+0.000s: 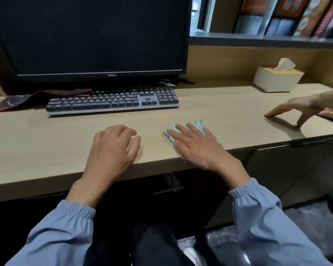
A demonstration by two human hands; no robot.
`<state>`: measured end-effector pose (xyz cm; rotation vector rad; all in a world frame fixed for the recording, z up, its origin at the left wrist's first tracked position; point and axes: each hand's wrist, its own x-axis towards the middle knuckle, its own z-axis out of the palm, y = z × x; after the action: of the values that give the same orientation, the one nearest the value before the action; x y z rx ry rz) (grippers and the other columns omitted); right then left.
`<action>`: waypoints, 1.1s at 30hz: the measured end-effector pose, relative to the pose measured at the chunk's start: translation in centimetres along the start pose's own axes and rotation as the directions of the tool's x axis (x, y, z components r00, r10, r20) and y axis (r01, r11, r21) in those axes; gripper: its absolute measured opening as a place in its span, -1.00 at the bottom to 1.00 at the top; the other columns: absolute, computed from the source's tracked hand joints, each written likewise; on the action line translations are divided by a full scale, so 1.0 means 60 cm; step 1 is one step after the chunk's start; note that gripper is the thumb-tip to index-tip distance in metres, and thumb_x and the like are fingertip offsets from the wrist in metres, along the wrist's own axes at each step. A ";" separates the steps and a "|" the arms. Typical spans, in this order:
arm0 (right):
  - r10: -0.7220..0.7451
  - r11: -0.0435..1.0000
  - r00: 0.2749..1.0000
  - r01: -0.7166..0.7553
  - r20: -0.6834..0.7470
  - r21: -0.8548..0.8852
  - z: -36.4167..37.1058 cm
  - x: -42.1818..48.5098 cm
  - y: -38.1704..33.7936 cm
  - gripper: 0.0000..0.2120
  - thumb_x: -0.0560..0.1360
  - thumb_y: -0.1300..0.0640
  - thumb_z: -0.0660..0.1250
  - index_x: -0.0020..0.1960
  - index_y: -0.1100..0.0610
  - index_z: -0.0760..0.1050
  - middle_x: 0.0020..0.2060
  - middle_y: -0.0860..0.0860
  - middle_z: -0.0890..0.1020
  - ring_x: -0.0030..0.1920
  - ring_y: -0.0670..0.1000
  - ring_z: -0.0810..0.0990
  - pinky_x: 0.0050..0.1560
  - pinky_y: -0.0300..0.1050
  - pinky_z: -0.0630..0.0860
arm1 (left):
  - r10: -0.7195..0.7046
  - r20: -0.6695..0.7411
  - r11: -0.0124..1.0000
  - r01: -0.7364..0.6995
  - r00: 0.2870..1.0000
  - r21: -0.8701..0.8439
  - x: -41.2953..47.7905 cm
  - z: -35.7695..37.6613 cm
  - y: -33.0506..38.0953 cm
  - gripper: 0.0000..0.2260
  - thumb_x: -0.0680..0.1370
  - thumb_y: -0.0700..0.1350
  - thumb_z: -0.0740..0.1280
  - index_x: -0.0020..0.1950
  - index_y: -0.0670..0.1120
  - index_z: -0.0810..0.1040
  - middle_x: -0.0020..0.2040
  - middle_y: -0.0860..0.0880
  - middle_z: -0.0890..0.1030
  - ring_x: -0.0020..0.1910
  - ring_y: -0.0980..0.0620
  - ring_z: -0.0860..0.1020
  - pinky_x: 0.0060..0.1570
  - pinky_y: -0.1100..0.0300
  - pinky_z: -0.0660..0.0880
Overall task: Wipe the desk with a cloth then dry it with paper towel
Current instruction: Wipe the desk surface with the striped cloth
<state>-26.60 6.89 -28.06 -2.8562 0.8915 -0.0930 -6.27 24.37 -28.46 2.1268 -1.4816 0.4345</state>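
Observation:
A folded green-and-white striped cloth (199, 124) lies on the light wooden desk (219, 104) near its front edge. My right hand (196, 144) lies flat on top of the cloth with straight fingers, pressing it to the desk. My left hand (113, 146) rests on the bare desk to the left of the cloth, fingers loosely curled, holding nothing. A cream tissue box (277, 78) with a paper tissue sticking out stands at the back right of the desk.
A dark keyboard (112, 101) and a black monitor (88, 35) stand behind my hands. A red-edged mouse pad (13, 101) lies at the back left. Another person's hand (304, 106) touches the desk at the right. Books fill a shelf (277, 40) above.

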 end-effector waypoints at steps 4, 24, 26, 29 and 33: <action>0.249 0.968 0.967 -0.248 0.055 -0.033 -0.036 -0.021 0.143 -0.50 0.61 -0.28 -0.22 0.53 -0.44 -0.17 0.62 -0.23 -0.08 0.61 -0.04 -0.18 0.52 0.30 -0.19 | 0.021 0.021 0.999 -0.020 1.000 -0.046 0.007 0.006 0.019 -0.77 0.68 0.04 0.28 0.17 -0.04 0.66 0.14 0.00 0.63 0.17 -0.07 0.55 0.22 -0.08 0.41; 0.283 0.959 0.955 -0.278 0.090 -0.061 -0.046 0.011 0.185 -0.49 0.61 -0.29 -0.20 0.55 -0.41 -0.16 0.62 -0.20 -0.08 0.61 0.02 -0.18 0.51 0.30 -0.19 | 0.006 0.015 0.999 -0.007 1.000 0.040 0.016 0.034 0.043 -0.58 0.67 0.19 0.12 0.31 -0.04 0.56 0.22 -0.06 0.59 0.26 -0.10 0.49 0.23 -0.15 0.36; 0.314 0.949 0.941 -0.306 0.125 -0.078 -0.055 0.056 0.207 -0.50 0.63 -0.27 -0.19 0.55 -0.39 -0.16 0.62 -0.18 -0.10 0.61 0.05 -0.19 0.49 0.35 -0.19 | -0.010 0.029 0.999 0.008 1.000 0.044 0.016 0.033 0.044 -0.57 0.67 0.21 0.10 0.32 -0.03 0.55 0.23 -0.05 0.58 0.27 -0.09 0.49 0.23 -0.14 0.36; 0.315 0.949 0.931 -0.307 0.187 -0.070 -0.070 0.117 0.200 -0.50 0.64 -0.26 -0.19 0.57 -0.37 -0.16 0.63 -0.17 -0.13 0.61 0.06 -0.21 0.49 0.40 -0.20 | -0.028 0.045 0.999 0.026 0.999 0.046 0.017 0.033 0.043 -0.55 0.67 0.23 0.07 0.34 -0.01 0.53 0.24 -0.03 0.57 0.29 -0.07 0.47 0.24 -0.13 0.36; 0.311 0.950 0.931 -0.300 0.189 -0.085 -0.073 0.115 0.174 -0.51 0.65 -0.25 -0.20 0.57 -0.36 -0.17 0.62 -0.17 -0.14 0.61 0.07 -0.23 0.48 0.41 -0.21 | -0.038 0.045 0.998 0.036 0.998 0.052 0.016 0.035 0.040 -0.54 0.67 0.26 0.05 0.35 0.02 0.52 0.25 -0.02 0.56 0.30 -0.06 0.45 0.25 -0.13 0.36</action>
<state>-27.24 -6.09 -25.31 -2.6706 1.2941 0.2532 -8.23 21.74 -29.13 2.2147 -1.4684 0.4168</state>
